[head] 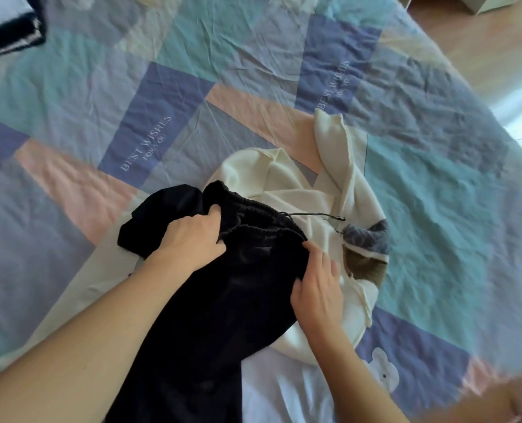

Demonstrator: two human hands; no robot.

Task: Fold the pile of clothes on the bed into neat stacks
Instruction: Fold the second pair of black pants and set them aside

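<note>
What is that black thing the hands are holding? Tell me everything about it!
The black trousers look soft and dark, with a gathered elastic waistband and a thin drawstring that trails out to the right. They lie crumpled, not yet folded, on top of a cream sweater on the patchwork bedspread. The left hand grips the waistband on one side and the right hand grips it on the other. The legs run down toward the person.

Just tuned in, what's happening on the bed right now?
A person is working on a black garment with an elastic drawstring waistband. The left hand and the right hand each grip the fabric near the waistband. It lies on top of a cream sweater spread on the patchwork bedsheet, and neither piece is folded yet. Something white lies nearer the camera, and a dark-edged item sits at the far left corner.
</note>
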